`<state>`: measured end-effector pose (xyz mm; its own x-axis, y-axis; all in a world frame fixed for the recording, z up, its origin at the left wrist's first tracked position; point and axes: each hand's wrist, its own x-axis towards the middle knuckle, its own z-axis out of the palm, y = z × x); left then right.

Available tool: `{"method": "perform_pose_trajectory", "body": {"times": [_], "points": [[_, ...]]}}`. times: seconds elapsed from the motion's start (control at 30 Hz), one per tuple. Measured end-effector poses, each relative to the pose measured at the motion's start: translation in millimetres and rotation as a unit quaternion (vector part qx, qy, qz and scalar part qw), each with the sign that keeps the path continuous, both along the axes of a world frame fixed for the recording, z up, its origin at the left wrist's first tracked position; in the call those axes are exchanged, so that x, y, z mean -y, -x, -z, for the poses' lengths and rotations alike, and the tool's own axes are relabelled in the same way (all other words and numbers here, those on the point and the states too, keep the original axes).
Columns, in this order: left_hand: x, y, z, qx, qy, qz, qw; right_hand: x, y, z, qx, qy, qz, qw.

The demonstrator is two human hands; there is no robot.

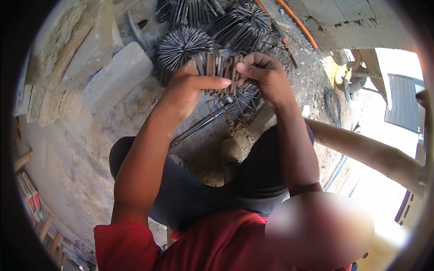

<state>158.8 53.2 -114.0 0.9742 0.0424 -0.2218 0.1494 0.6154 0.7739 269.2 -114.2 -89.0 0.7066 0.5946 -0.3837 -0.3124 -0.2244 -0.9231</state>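
My left hand (pixel 187 85) is closed round a bundle of bent steel rods (pixel 213 67), some grey and some rusty brown, with its thumb lying across the front. At the right end of that bundle, my right hand (pixel 267 77) pinches a rod between thumb and curled fingers. Just beyond my hands stands a round, fanned stack of similar bent rods (pixel 184 44). Behind it to the right is another such stack (pixel 246 21), and a third stack (pixel 190 10) is at the far edge. Loose bent wire pieces (pixel 246 100) lie on the ground under my right hand.
Stone blocks (pixel 116 77) lean at the left. A shiny metal bar (pixel 199 125) lies on the dirt between my knees and the stacks. An orange rod (pixel 299 25) lies at the far right, near a concrete slab (pixel 357 22). A thick pole (pixel 366 151) slants past my right side.
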Motion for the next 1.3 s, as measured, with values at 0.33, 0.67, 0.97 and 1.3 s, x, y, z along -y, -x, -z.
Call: {"method": "perform_pose_trajectory", "body": {"times": [0.33,0.67,0.97,1.3], "points": [[3,-2,7,-0.050,0.018,0.022,0.998,8,-3,4,0.047,-0.068,-0.003,0.997],[13,1,8,-0.054,0.012,0.030,0.998,7,-2,5,0.124,-0.036,-0.020,0.991],[23,2,1,-0.064,0.042,-0.066,0.995,-12,11,7,0.032,-0.053,0.044,0.997],[10,-6,-3,-0.046,-0.057,-0.078,0.994,-18,14,2,0.021,-0.043,0.084,0.995]]}}
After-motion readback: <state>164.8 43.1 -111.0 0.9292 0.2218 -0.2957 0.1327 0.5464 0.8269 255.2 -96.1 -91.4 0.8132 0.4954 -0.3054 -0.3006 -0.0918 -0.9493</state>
